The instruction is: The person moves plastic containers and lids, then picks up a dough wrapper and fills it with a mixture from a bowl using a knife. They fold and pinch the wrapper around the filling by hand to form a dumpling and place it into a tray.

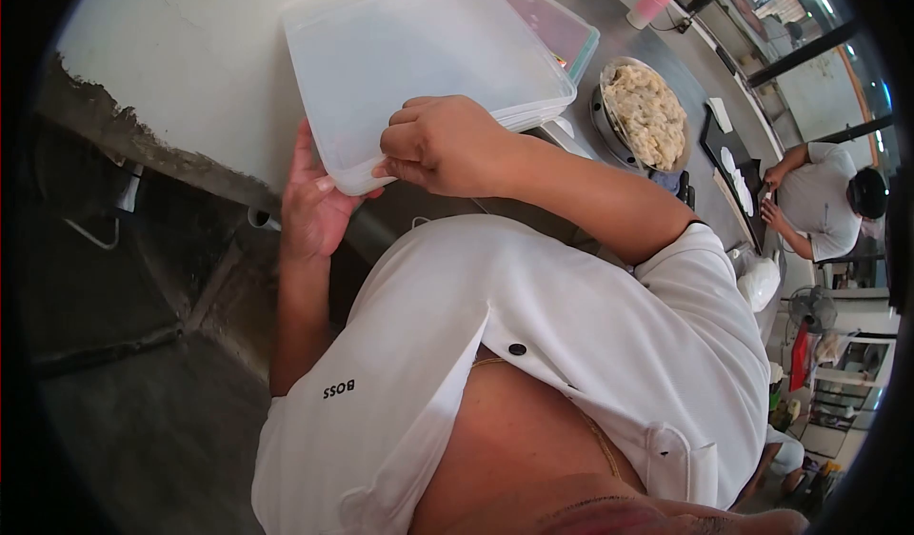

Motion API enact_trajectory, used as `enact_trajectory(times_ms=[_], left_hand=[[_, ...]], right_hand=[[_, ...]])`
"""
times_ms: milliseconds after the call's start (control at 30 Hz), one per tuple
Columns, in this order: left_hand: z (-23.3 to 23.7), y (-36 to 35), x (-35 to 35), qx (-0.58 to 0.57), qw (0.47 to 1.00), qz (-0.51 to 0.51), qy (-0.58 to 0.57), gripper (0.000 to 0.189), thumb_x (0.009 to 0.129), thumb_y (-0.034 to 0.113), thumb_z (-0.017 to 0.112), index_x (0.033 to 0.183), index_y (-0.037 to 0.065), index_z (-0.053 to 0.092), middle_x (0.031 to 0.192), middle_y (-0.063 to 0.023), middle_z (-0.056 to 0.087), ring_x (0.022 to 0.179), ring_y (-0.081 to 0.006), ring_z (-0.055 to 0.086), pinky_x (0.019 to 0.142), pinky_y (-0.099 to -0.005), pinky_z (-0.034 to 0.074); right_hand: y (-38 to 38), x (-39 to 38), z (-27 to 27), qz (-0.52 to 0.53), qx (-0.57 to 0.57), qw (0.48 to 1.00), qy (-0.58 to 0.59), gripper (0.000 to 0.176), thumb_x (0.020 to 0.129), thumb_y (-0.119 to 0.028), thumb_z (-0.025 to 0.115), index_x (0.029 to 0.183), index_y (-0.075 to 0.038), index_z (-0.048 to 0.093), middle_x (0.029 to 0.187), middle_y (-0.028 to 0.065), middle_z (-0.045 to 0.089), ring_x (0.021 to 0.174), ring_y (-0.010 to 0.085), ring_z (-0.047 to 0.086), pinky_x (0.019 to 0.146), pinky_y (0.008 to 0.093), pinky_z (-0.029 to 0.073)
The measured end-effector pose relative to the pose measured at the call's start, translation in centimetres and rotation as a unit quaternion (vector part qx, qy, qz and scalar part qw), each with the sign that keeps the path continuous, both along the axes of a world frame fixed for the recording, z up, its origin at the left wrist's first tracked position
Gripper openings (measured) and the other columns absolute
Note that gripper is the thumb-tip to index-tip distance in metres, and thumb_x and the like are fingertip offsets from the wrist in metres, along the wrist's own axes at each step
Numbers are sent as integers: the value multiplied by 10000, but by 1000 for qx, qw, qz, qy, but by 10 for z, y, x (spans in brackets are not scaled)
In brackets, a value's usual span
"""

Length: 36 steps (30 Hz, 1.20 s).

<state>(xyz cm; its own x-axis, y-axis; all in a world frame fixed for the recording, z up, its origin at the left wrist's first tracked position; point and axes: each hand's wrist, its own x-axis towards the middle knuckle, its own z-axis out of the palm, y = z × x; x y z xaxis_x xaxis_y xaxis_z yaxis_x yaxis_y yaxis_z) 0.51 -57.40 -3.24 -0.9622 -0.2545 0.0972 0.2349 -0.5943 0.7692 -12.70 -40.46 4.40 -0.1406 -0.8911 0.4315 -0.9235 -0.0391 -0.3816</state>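
Watching the head feed remotely, I had both bare hands on the translucent plastic container (428,54), held tilted in front of the white shirt (533,307), near the counter edge. Left hand (316,211) was partly open, palm up at the container's near-left corner: fingers reached behind it, thumb lay near the corner edge, so I read that as a hold. Right hand (446,145) sat over the container's near edge, fingers curled well in, thumb at the rim; I couldn't tell whether it had a real pinch, knuckles hid the contact.

Around the container: pale wall (181,69) to its left. Just beyond its far-right side, a second container (557,26) with a teal edge, partly covered by the first. Right of it on the metal counter (624,42), a bowl (606,126) full of pale, lumpy food (645,107). Pink bottle (649,7) was farther out, past the second container. Well to its right, a co-worker (826,202) in a dark cap had both hands over the counter.
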Motion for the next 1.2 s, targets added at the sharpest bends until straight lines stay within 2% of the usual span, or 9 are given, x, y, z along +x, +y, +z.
enact_trajectory(times_ms=[367, 433, 633, 667, 767, 867, 967, 1033, 1200], left_hand=[[-17, -3, -3, 96, 995, -35, 19, 768, 771, 184, 629, 1455, 85, 293, 1317, -174, 505, 1193, -327, 541, 843, -456, 524], [-11, -4, -11, 150, 984, 12, -95, 644, 830, 142, 580, 1416, 14, 346, 1361, -159, 483, 1220, -327, 518, 890, -510, 518], [-44, -13, -13, -5, 980, 105, -169, 482, 824, 44, 494, 1294, -53, 461, 1212, -156, 557, 1108, -312, 564, 969, -430, 454], [-43, -13, -7, -5, 980, 104, -171, 482, 824, 44, 494, 1294, -53, 461, 1212, -156, 557, 1108, -312, 564, 969, -430, 454], [-39, -14, 11, 19, 981, 117, -155, 490, 796, 41, 510, 1270, -76, 474, 1169, -163, 570, 1074, -304, 579, 957, -431, 463], [-41, -23, 34, 0, 977, 120, -175, 556, 765, 36, 498, 1304, -87, 438, 1164, -178, 558, 1078, -304, 564, 952, -440, 469], [-43, -29, 45, -22, 976, 123, -176, 587, 751, 45, 495, 1318, -88, 422, 1169, -188, 556, 1087, -320, 563, 962, -451, 468], [-44, -24, 45, 8, 977, 122, -174, 600, 741, 55, 496, 1319, -85, 420, 1169, -196, 555, 1087, -325, 566, 961, -455, 474], [-40, -26, 56, 26, 977, 110, -183, 588, 743, 75, 500, 1303, -88, 427, 1166, -201, 560, 1075, -320, 577, 933, -457, 491]], right_hand=[[5, -33, 84, -142, -213, 965, 51, 229, 815, -239, 729, 719, -60, 623, 667, 85, 577, 668, 312, 561, 597, 410, 474], [25, -57, 119, -186, -228, 942, 160, 196, 902, -210, 686, 995, -41, 651, 779, 12, 629, 692, 145, 593, 600, 299, 497], [72, -100, 161, -218, -368, 904, 23, 172, 936, -214, 655, 878, -55, 682, 674, -46, 568, 593, 64, 491, 502, 231, 389], [74, -107, 156, -258, -332, 905, -65, 171, 935, -209, 655, 879, -51, 688, 676, -44, 568, 594, 57, 487, 497, 227, 382], [56, -143, 99, -395, -205, 895, 36, 213, 896, -202, 706, 770, -37, 655, 655, 7, 573, 637, 110, 508, 569, 291, 430], [39, -194, 21, -367, -108, 922, 49, 294, 870, -297, 682, 742, -38, 622, 767, 163, 628, 745, 343, 593, 677, 441, 464], [18, -245, -66, -339, 21, 937, 80, 266, 858, -343, 641, 837, -79, 662, 840, 151, 670, 809, 344, 639, 681, 466, 497], [11, -242, -90, -312, 5, 935, 170, 302, 866, -440, 621, 898, -152, 708, 929, 19, 693, 895, 275, 620, 754, 450, 502], [29, -222, -111, -310, -87, 924, 205, 269, 870, -359, 605, 954, -129, 717, 922, 115, 689, 905, 327, 630, 780, 436, 511]])
